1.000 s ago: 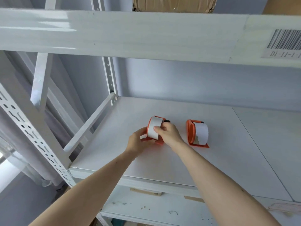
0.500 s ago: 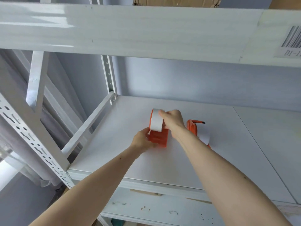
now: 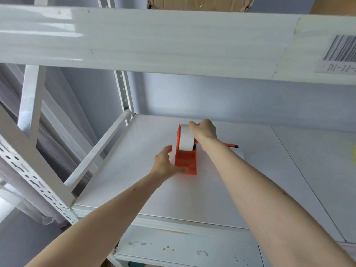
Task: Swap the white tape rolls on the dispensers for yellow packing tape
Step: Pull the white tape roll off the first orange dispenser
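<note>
Since 0.5 s ago, left hand (image 3: pixel 165 164) has let go of the orange plastic tape dispenser (image 3: pixel 186 162); fingers now spread loose, thumb touching its base, holding nothing. Right hand (image 3: pixel 204 130) stays curled over the top of the white tape roll (image 3: pixel 186 137), gripping it. Roll sits in the dispenser, which stands upright on the white metal shelf (image 3: pixel 221 189) near its left end. Second orange dispenser (image 3: pixel 231 145) mostly hidden behind right forearm. Barcode label (image 3: pixel 341 53) on the upper shelf beam. Yellow object (image 3: pixel 354 152) at right edge, too cut off to identify.
</note>
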Tool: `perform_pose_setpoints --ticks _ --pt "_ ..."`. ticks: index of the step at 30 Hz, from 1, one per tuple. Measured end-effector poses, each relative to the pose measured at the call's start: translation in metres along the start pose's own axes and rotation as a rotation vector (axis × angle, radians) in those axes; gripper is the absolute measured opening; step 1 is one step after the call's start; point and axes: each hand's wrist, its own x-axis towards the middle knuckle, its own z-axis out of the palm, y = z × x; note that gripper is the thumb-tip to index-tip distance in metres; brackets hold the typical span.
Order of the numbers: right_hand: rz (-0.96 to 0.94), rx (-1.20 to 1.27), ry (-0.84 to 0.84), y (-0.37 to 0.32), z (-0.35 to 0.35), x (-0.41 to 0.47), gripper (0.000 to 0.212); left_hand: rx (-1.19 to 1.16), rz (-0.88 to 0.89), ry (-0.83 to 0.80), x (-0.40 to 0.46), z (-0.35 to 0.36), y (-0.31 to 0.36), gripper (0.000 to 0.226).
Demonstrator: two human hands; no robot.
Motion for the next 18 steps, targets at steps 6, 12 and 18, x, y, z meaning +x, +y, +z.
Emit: perform_pose_setpoints --ticks 6,12,18 --pt "0.084 0.146 -0.071 0.002 -0.003 -0.004 0.023 -0.398 0.116 0.076 0.004 -0.014 0.046 0.026" --pt "0.180 0.249 -0.073 0.006 -0.005 -0.004 0.017 -0.417 0.109 0.191 0.012 -0.007 0.050 0.020" --pt "0.244 0.298 -0.023 0.013 -0.016 -0.001 0.018 -0.438 0.078 0.230 0.011 -0.003 0.051 0.018"
